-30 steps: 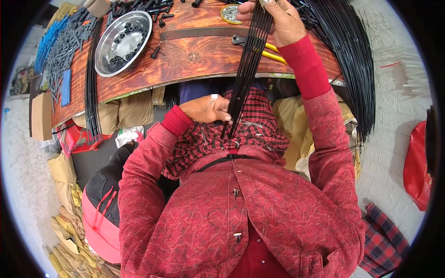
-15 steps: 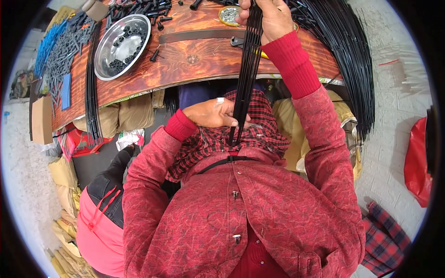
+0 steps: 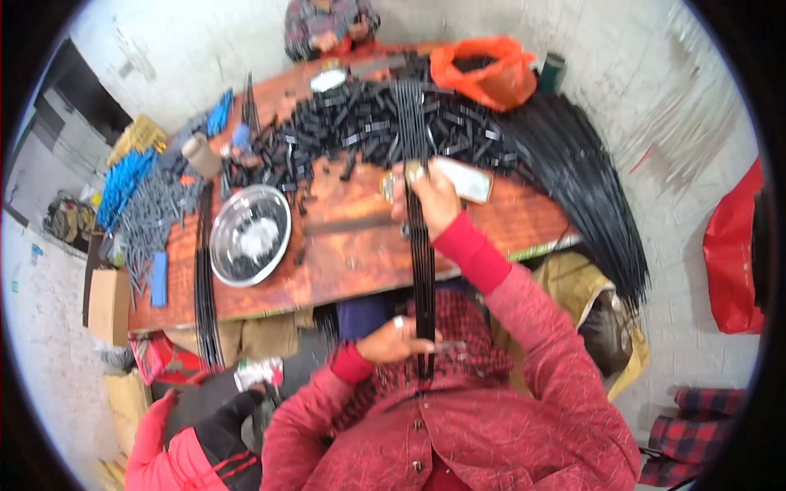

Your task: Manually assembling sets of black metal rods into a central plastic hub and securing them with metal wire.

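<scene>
A long bundle of thin black rods [image 3: 422,282] runs upright in front of my body, its lower end over my lap. My right hand [image 3: 432,195] is closed round it above the table, and the rods fan out flat above my fingers. Lower down, my left hand [image 3: 391,341] grips the bundle near its bottom end, a white band round one finger. A small shiny strip [image 3: 450,348] shows beside the left fingertips; its kind is too blurred to tell. Behind the right hand, a pale rectangular tray [image 3: 463,180] lies on the table.
The wooden table [image 3: 344,270] carries a metal bowl [image 3: 281,214] of small black parts, a heap of black tubes [image 3: 327,123], an orange bag [image 3: 487,78] and more black rods [image 3: 581,180]. Grey and blue pieces lie left. One person [image 3: 327,29] sits opposite; another [image 3: 188,442] is at my left.
The view has tipped upward, bringing in the table's far side and the person opposite. Both hands still hold the bundle, whose fanned upper part now shows above my right hand.
</scene>
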A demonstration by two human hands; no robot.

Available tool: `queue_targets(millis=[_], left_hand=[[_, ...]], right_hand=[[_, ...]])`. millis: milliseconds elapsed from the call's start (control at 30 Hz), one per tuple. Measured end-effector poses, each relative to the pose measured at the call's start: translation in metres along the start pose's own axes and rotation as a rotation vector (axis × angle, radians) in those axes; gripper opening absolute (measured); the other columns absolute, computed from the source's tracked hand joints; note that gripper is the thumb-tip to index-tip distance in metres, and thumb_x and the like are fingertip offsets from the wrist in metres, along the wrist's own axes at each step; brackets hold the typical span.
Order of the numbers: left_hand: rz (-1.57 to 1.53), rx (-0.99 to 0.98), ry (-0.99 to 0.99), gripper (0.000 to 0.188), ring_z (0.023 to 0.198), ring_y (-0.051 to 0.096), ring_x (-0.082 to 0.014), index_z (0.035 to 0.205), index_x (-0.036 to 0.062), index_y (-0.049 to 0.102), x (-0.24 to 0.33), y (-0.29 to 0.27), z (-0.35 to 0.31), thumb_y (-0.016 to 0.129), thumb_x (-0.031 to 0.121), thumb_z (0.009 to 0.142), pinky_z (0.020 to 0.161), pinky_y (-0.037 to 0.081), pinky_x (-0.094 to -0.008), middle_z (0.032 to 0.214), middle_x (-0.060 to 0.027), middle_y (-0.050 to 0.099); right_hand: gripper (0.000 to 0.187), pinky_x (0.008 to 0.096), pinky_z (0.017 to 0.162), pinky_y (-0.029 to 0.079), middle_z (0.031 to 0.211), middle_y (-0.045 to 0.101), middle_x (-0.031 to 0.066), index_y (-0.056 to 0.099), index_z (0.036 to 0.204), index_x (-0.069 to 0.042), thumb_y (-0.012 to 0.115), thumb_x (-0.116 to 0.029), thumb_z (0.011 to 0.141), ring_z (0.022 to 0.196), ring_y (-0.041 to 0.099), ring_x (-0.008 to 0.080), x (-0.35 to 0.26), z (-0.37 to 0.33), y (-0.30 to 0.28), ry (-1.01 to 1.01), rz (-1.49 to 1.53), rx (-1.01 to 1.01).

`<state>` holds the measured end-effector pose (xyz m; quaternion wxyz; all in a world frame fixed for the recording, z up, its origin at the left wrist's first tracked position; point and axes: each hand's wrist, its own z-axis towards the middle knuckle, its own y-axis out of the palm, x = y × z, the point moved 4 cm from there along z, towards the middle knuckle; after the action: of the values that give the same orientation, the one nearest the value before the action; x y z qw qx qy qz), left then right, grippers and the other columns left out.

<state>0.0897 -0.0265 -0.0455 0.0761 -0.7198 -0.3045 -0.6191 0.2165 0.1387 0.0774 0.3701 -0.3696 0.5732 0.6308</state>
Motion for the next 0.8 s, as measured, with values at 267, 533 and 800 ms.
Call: queue_targets(millis=[267,533,800], left_hand=[[-0.037,-0.010,-0.087,0.025,0.102,0.065,-0.0149,0.115,-0.0047,0.062,-0.008,-0.001,0.003,0.065,0.008,0.094,0.090,0.052,-0.0289,0.109,-0.0104,0.071],[-0.053,-0.027,-0.095,0.023,0.102,0.065,-0.0157,0.115,-0.0044,0.063,0.017,-0.008,-0.004,0.063,0.004,0.093,0.091,0.051,-0.0283,0.108,-0.0104,0.070],[0.051,-0.071,-0.049,0.020,0.100,0.064,-0.0135,0.111,-0.0026,0.064,0.018,-0.013,-0.005,0.064,0.005,0.093,0.089,0.051,-0.0282,0.105,-0.0084,0.071]], right_hand=[[0.036,0.0299,0.061,0.058,0.086,0.065,0.0084,0.053,0.119,-0.003,0.042,-0.034,0.104,0.067,0.067,0.0176,-0.008,-0.003,-0.003,0.075,-0.011,-0.122],[0.042,0.0318,0.066,0.058,0.090,0.066,0.0117,0.049,0.124,0.000,0.040,-0.036,0.105,0.073,0.069,0.0196,-0.021,-0.003,0.014,-0.003,-0.003,-0.245],[0.043,0.0289,0.066,0.056,0.090,0.064,0.0087,0.050,0.125,0.001,0.042,-0.036,0.104,0.073,0.066,0.0162,-0.029,-0.008,0.024,-0.041,0.031,-0.335]])
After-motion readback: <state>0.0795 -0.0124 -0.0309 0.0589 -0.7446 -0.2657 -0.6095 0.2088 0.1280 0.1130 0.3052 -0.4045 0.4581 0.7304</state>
